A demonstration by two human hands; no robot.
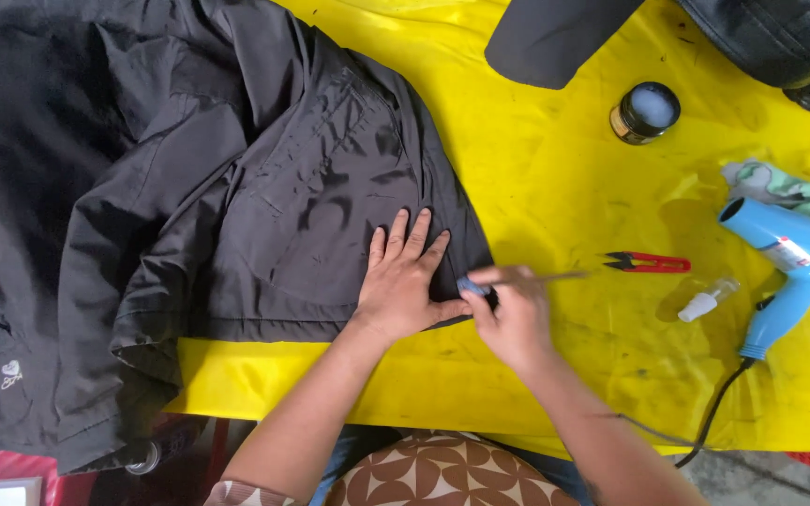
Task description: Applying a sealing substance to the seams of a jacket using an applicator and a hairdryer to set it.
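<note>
Keep your left hand (403,281) spread flat, pinning the dark grey nylon jacket (236,187) on the yellow-covered counter (536,169). Your right hand (516,319), fingers pinched on the thin blue-tipped brush (517,281) (tip at the hem), should stroke lightly, close beside the pressing palm.

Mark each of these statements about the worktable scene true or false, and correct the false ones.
1. The left hand lies flat on the dark jacket. True.
2. The right hand holds the red snips. False: it holds a thin brush; the snips lie untouched on the yellow cover.
3. A blue hair dryer lies at the right of the table. True.
4. The small round jar stands on the jacket. False: it stands on the yellow cover, apart from the jacket.
5. The brush end in the right hand's grip is at the jacket's edge, by the left thumb. True.
</note>
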